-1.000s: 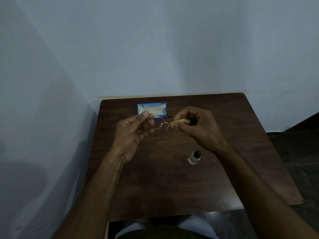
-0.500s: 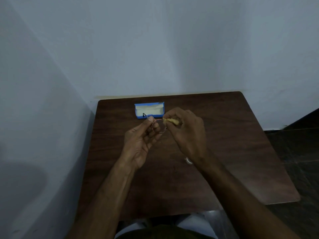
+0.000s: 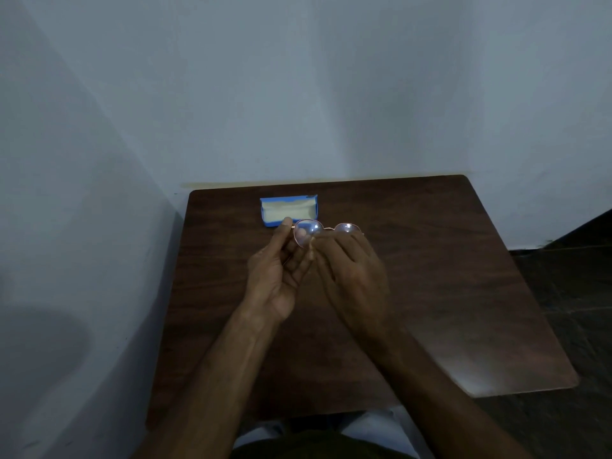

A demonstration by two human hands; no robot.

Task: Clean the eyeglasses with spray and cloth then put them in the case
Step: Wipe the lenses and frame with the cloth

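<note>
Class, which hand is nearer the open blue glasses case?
Left. The left hand is just in front of the glasses case; the right hand is farther right and nearer the person.

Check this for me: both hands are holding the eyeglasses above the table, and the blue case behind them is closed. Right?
Not quite: the head view shows the blue case lying open, its pale lining showing. The rest stands: the left hand and right hand hold the eyeglasses above the table.
</note>
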